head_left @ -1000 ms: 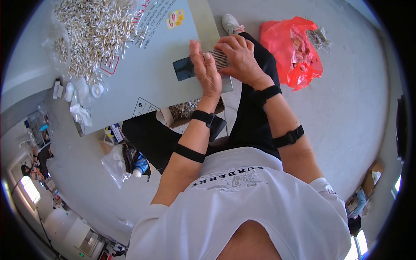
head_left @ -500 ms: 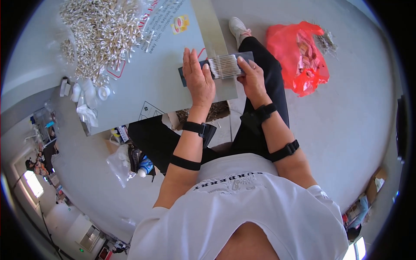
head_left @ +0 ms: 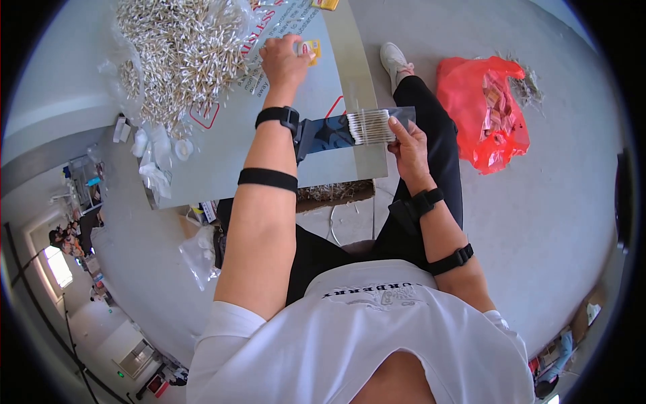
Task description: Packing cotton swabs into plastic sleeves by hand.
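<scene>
A flat plastic sleeve (head_left: 333, 132), dark and glossy at its left part, extends over the table's right edge. A row of cotton swabs (head_left: 370, 127) lies side by side at its right part. My right hand (head_left: 412, 149) pinches the sleeve's right end, thumb on top beside the swab tips; its other fingers are mostly hidden beneath. Farther up the table, my left hand (head_left: 282, 62) is bent over a small yellow-and-white card (head_left: 311, 50), thumb and fingertips closed at its left side. My left wrist is just left of the sleeve's dark end.
A big heap of loose cotton swabs (head_left: 178, 60) covers the table's (head_left: 235, 168) far left. Another yellow card (head_left: 326, 3) lies at the top. Below the table edge stands an open box (head_left: 363, 192) of small brown bits. A red plastic bag (head_left: 464, 101) sits on the floor at right.
My left hand has left the swabs and sleeve and reached forward to the yellow card. My right hand still holds the sleeve. The whole view has shifted slightly.
</scene>
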A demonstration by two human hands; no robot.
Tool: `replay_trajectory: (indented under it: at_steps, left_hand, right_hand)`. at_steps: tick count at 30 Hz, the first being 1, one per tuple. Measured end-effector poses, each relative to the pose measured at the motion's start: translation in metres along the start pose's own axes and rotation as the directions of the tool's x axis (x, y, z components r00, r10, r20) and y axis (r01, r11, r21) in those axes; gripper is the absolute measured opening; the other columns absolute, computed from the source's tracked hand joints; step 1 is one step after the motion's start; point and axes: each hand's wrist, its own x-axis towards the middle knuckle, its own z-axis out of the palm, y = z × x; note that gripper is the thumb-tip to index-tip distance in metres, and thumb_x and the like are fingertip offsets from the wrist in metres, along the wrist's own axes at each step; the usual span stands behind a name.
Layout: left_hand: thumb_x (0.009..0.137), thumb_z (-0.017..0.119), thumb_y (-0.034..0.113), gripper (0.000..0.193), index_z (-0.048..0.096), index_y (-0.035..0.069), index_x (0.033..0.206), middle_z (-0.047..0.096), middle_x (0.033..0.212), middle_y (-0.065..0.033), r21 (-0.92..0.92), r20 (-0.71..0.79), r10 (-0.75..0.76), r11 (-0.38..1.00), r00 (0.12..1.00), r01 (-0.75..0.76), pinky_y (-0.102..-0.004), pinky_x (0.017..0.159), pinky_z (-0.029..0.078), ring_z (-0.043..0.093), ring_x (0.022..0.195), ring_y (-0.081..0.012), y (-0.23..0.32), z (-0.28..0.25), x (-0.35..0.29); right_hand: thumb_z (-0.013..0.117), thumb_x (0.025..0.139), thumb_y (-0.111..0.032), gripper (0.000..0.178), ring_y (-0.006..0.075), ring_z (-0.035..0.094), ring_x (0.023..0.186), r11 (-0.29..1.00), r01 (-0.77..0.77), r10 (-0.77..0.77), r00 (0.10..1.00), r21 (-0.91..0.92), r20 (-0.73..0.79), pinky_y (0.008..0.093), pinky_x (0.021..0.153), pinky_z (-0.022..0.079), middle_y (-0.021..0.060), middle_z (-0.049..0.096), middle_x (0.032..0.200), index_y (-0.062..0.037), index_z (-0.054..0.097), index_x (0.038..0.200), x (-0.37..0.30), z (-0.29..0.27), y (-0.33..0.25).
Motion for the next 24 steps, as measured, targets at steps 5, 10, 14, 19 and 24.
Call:
replay_trajectory:
  at_steps: [5, 10, 14, 19, 24]
  left_hand:
    - [0.073, 0.080, 0.027, 0.031, 0.069, 0.018, 0.101, 0.059, 0.107, -0.0066, 0.026, 0.383, -0.037, 0.999, 0.923, 0.030, -0.0411, 0.095, 0.044, 0.049, 0.112, -0.0311, -0.013, 0.000, 0.029]
    - [0.072, 0.080, 0.021, 0.023, 0.069, 0.013, 0.091, 0.059, 0.102, -0.0085, -0.111, 0.192, 0.056, 0.993, 0.980, -0.035, -0.0399, 0.088, 0.047, 0.054, 0.102, -0.0286, -0.016, 0.008, 0.030]
    - [0.072, 0.079, 0.015, 0.025, 0.068, 0.010, 0.093, 0.061, 0.096, -0.0102, 0.066, 0.189, 0.188, 0.977, 0.964, -0.204, -0.0402, 0.082, 0.049, 0.059, 0.090, -0.0267, -0.016, 0.007, 0.034]
    - [0.075, 0.075, 0.009, 0.019, 0.067, 0.006, 0.091, 0.064, 0.088, -0.0087, -0.231, 0.247, 0.073, 0.973, 0.966, -0.015, -0.0360, 0.076, 0.051, 0.061, 0.083, -0.0239, -0.006, -0.004, 0.020]
    - [0.073, 0.073, -0.002, 0.013, 0.064, -0.001, 0.083, 0.064, 0.069, -0.0070, -0.579, 0.058, -0.030, 0.813, 0.998, 0.058, -0.0266, 0.051, 0.048, 0.059, 0.056, -0.0136, -0.010, -0.013, -0.024]
  right_hand:
    - [0.074, 0.085, -0.027, 0.020, 0.0021, 0.039, 0.054, 1.000, 0.015, -0.015, 1.000, 0.021, 0.021, 0.0189, 0.049, 0.030, -0.0073, 0.058, 0.070, -0.0087, 0.070, 0.089, 0.002, 0.000, 0.000]
    - [0.070, 0.089, -0.028, 0.016, 0.0022, 0.047, 0.057, 1.000, -0.014, 0.014, 1.000, -0.008, 0.027, 0.0183, 0.050, 0.034, -0.0073, 0.062, 0.073, -0.0125, 0.066, 0.088, 0.004, -0.003, 0.001]
    - [0.073, 0.086, -0.030, 0.020, 0.0017, 0.040, 0.055, 1.000, -0.015, 0.015, 1.000, 0.024, -0.008, 0.0189, 0.048, 0.031, -0.0086, 0.057, 0.069, -0.0105, 0.069, 0.088, 0.004, 0.000, 0.007]
    - [0.071, 0.088, -0.030, 0.020, 0.0020, 0.042, 0.055, 0.999, -0.016, 0.016, 1.000, 0.044, -0.002, 0.0190, 0.049, 0.033, -0.0086, 0.057, 0.069, -0.0107, 0.069, 0.089, 0.005, -0.001, 0.007]
    - [0.067, 0.091, -0.026, 0.015, 0.0035, 0.057, 0.064, 0.999, -0.014, 0.012, 0.998, 0.032, 0.066, 0.0190, 0.055, 0.043, -0.0051, 0.066, 0.078, -0.0114, 0.067, 0.089, 0.005, 0.004, 0.003]
